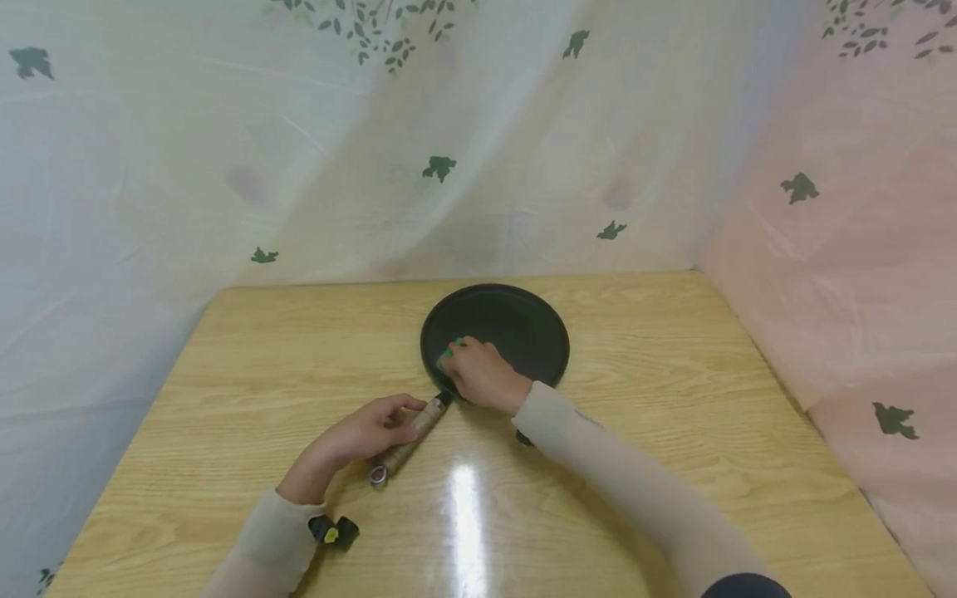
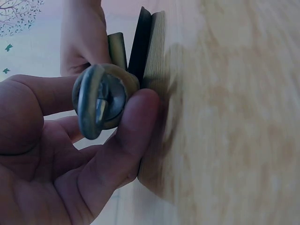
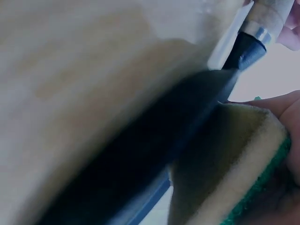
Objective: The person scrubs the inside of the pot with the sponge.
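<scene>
A flat black frying pan (image 1: 516, 320) lies on the wooden table, its brown handle (image 1: 409, 442) slanting toward the near left and ending in a metal hanging ring (image 2: 89, 105). My left hand (image 1: 370, 430) holds that handle, with thumb and fingers on either side of it in the left wrist view. Over the near left part of the pan, my right hand (image 1: 482, 374) grips a sponge (image 3: 239, 164) with a pale yellowish body and a green scouring layer. The sponge's pale side faces the pan; in the head view the hand mostly hides it.
The wooden table (image 1: 658, 432) reaches back to a pale cloth backdrop (image 1: 508, 124) printed with leaves and birds. A pinkish cloth (image 1: 860, 274) hangs along the right side. Dark wrist-worn devices sit at both cuffs.
</scene>
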The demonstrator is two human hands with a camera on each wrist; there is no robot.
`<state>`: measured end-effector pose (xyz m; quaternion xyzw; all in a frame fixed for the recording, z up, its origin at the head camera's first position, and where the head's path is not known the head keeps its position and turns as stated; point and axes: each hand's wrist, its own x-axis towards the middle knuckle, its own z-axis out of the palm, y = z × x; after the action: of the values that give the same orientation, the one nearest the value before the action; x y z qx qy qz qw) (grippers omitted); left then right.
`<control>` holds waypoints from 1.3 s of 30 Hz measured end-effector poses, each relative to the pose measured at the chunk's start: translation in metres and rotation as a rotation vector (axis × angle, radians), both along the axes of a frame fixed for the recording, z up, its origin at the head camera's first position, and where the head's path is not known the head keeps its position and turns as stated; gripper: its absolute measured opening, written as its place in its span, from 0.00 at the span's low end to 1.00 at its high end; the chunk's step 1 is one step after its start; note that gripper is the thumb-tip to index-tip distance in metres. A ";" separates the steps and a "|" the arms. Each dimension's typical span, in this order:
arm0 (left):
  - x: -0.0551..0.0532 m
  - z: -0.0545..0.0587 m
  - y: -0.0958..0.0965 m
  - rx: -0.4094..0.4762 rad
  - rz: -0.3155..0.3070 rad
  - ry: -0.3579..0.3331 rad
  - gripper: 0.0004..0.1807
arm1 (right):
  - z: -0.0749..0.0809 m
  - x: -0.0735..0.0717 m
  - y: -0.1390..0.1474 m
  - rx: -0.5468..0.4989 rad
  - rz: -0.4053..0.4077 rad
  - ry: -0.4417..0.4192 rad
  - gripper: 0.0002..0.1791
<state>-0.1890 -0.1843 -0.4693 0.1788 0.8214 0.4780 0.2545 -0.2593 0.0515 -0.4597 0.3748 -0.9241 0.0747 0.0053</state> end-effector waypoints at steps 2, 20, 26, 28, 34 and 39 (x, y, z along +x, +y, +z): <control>0.000 0.000 0.000 -0.003 0.002 0.000 0.23 | 0.001 -0.003 -0.002 0.001 -0.010 -0.021 0.14; 0.004 0.001 0.001 0.028 -0.010 -0.003 0.24 | 0.004 -0.037 -0.011 -0.093 -0.136 -0.213 0.19; 0.004 0.000 0.001 0.021 -0.004 -0.007 0.23 | 0.006 -0.048 -0.010 -0.111 -0.146 -0.268 0.20; 0.004 0.001 0.001 0.018 0.000 -0.010 0.23 | 0.006 -0.051 -0.010 -0.113 -0.142 -0.284 0.20; 0.005 0.001 0.001 0.005 0.010 -0.014 0.23 | 0.010 -0.060 -0.006 -0.127 -0.156 -0.333 0.21; 0.003 0.000 0.001 -0.006 0.013 -0.013 0.23 | 0.010 -0.069 0.000 -0.117 -0.166 -0.310 0.21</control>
<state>-0.1856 -0.1828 -0.4689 0.1696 0.8224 0.4782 0.2574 -0.3287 0.0513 -0.4499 0.2803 -0.9356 0.1845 -0.1095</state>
